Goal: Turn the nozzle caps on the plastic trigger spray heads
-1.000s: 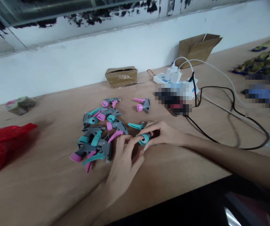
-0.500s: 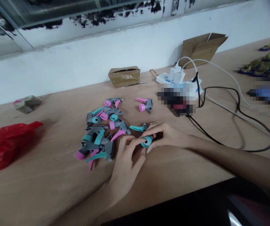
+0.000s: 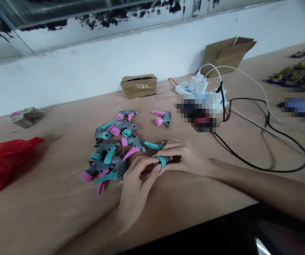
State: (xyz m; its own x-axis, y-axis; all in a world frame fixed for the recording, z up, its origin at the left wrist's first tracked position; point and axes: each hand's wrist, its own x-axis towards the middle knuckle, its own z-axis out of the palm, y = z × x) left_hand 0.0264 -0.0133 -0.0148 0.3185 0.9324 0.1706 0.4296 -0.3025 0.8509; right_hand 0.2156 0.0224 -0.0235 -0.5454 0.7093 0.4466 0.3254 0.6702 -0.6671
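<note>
Both hands are closed on one grey trigger sprayer head with a teal collar [image 3: 162,161], low over the table. The thumb and fingers of my left hand [image 3: 139,180] pinch at the open end of the collar. My right hand [image 3: 185,157] wraps the grey body, which is mostly hidden; a teal trigger [image 3: 153,145] sticks out beyond its fingers. Left of my hands lies a pile of grey sprayer heads [image 3: 115,161] with pink or teal collars and triggers. A single pink and grey sprayer head [image 3: 164,118] lies apart, farther back.
A red plastic bag [image 3: 6,159] lies at the left. Along the wall stand a small cardboard box [image 3: 139,86] and a larger open one [image 3: 221,56]. A white power strip [image 3: 183,88] with chargers and a looping black cable [image 3: 248,163] occupy the right side.
The sprayer head has turned in my hands, so its collar opening faces more to the left. My left hand has shifted slightly left and closes more tightly at the collar.
</note>
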